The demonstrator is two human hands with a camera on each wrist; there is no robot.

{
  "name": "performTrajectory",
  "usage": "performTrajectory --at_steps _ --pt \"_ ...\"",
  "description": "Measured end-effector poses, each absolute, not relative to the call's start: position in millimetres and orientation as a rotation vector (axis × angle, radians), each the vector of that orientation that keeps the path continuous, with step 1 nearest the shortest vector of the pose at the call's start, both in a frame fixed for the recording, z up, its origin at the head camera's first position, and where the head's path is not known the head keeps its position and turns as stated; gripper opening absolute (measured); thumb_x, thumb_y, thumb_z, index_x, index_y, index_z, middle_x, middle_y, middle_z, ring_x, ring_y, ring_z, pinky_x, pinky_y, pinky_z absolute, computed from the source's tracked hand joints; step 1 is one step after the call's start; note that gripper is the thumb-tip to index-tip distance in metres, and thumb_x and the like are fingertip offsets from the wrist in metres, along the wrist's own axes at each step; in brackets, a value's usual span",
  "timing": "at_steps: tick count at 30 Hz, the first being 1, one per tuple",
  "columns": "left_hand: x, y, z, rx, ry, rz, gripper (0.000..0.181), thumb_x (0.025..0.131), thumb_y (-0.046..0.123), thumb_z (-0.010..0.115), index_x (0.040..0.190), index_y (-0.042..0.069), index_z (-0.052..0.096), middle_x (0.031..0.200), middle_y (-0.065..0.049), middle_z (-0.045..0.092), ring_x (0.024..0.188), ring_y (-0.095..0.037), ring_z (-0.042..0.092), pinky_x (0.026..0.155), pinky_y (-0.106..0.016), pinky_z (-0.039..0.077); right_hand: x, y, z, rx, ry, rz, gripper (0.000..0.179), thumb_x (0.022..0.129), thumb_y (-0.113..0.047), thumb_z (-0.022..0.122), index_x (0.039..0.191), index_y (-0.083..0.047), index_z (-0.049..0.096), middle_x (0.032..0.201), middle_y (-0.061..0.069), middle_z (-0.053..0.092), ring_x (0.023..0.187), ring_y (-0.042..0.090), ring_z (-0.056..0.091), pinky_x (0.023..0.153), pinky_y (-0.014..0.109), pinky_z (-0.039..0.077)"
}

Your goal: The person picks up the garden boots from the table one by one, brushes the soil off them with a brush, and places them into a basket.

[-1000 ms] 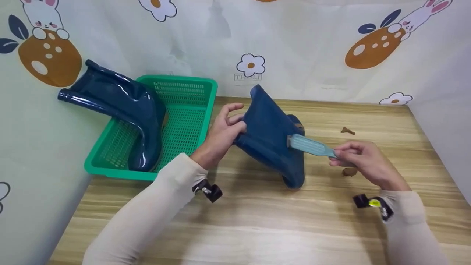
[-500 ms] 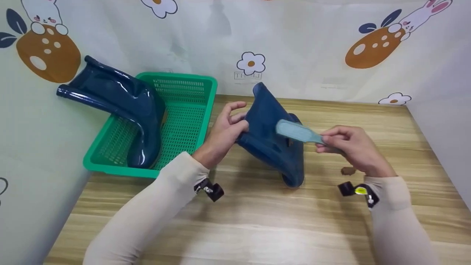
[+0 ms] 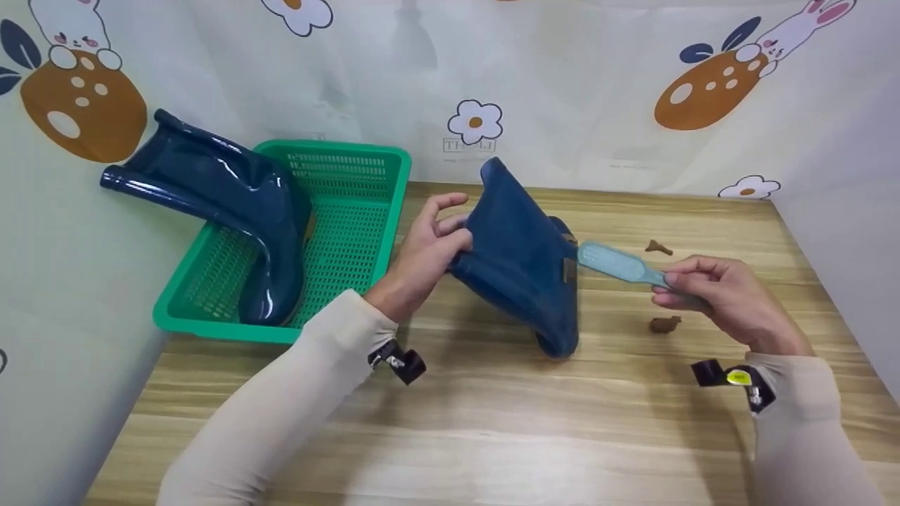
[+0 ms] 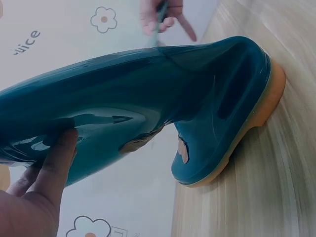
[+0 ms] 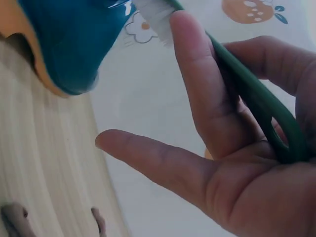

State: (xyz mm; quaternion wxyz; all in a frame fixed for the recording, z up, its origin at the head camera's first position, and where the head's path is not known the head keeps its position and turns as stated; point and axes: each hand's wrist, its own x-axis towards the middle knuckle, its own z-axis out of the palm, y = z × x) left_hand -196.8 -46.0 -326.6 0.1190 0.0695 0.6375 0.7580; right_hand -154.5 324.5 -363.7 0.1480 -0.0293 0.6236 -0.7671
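Observation:
A dark blue rubber boot (image 3: 520, 246) stands tilted on the table, its shaft leaning toward my left hand (image 3: 429, 256). That hand grips the shaft near its top edge, thumb on the near side. Brown patches stick to the boot; one patch (image 4: 140, 142) on the shaft and another brown patch (image 4: 182, 149) near the sole show in the left wrist view. My right hand (image 3: 728, 295) holds a green brush (image 3: 612, 261) by its handle. White bristles (image 5: 157, 17) appear in the right wrist view. The brush head is beside the boot's right edge; whether they touch, I cannot tell.
A green plastic basket (image 3: 404, 204) at the left holds a second, shiny blue boot (image 3: 232, 190), whose shaft juts over the rim. Two brown lumps lie on the table (image 3: 492, 429): a small one (image 3: 659, 247) and a larger one (image 3: 664, 324). Patterned sheeting rises behind.
The brush moved up and left across the boot's shaft, then back right to the boot's edge, uncovering a brown patch there. My left hand and the boot have barely moved.

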Motion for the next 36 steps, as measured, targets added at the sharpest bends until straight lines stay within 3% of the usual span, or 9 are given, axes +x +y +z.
performTrajectory --at_steps 8,19,27,36 --pt "-194 -47 -324 0.204 1.873 2.205 0.050 0.082 -0.001 0.048 0.129 0.012 0.039 0.121 -0.006 0.060 0.100 -0.023 0.061 0.083 -0.034 0.049 -168 298 -368 -0.068 1.733 -2.190 0.014 0.087 0.006 0.058 0.098 0.005 0.067 0.091 0.018 0.066 0.080 0.026 0.068 0.078 0.033 0.051" --pt "-197 -50 -325 0.199 1.862 2.213 0.051 0.082 0.000 0.048 0.131 0.010 0.037 0.122 -0.008 0.059 0.100 -0.024 0.060 0.084 -0.035 0.049 -151 358 -375 -0.006 1.722 -2.231 0.019 0.091 0.008 0.050 0.098 0.006 0.067 0.090 0.019 0.068 0.081 0.025 0.068 0.078 0.033 0.051" --pt "-198 -52 -328 0.209 1.886 2.211 0.052 0.082 -0.001 0.048 0.132 0.008 0.036 0.121 -0.008 0.059 0.100 -0.024 0.061 0.084 -0.036 0.049 -169 319 -368 -0.105 1.697 -2.255 0.016 0.089 0.008 0.054 0.098 0.006 0.067 0.095 0.017 0.065 0.080 0.027 0.068 0.079 0.033 0.051" --pt "-203 -68 -311 0.123 1.842 2.306 0.057 0.076 -0.009 0.046 0.130 0.010 0.039 0.116 -0.012 0.062 0.095 -0.023 0.061 0.068 -0.029 0.050 -167 314 -383 -0.025 1.847 -2.059 0.012 0.088 0.003 0.058 0.097 0.003 0.066 0.094 0.015 0.065 0.080 0.023 0.068 0.077 0.029 0.052"
